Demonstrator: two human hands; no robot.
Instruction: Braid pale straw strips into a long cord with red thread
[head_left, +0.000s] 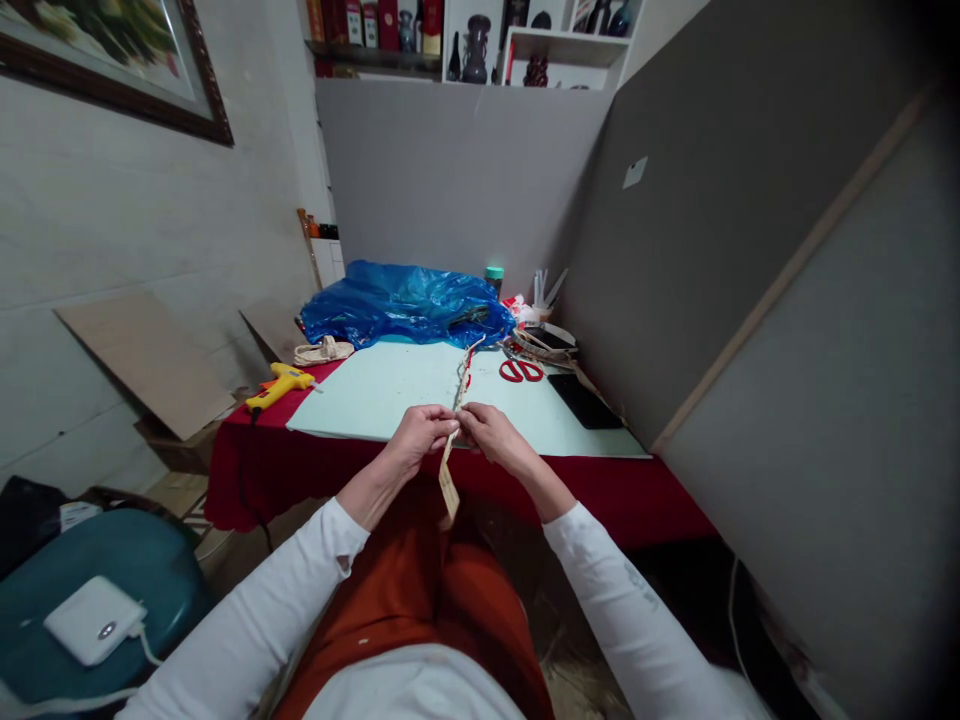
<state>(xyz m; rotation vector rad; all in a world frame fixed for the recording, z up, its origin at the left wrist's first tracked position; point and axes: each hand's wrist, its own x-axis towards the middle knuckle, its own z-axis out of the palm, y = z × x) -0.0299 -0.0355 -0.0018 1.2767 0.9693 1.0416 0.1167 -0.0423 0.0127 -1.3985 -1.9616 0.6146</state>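
Note:
My left hand [427, 436] and my right hand [487, 434] meet over the table's front edge. The fingertips of both pinch a narrow braided strip [448, 488], beige in colour. Its wider, flat end hangs below my hands over my lap. Past my fingers, a thin beige and red length [466, 375] runs onto the pale green mat [367, 385]. Whether it is one piece with the strip I cannot tell. My fingers hide the part they grip.
Red-handled scissors [520, 371] and a dark flat tablet-like object [585, 400] lie at the right. A yellow glue gun [281, 387] and a woven beige piece [324, 351] are at the left. Blue plastic [405, 300] covers the back. Grey panels [465, 180] enclose the table.

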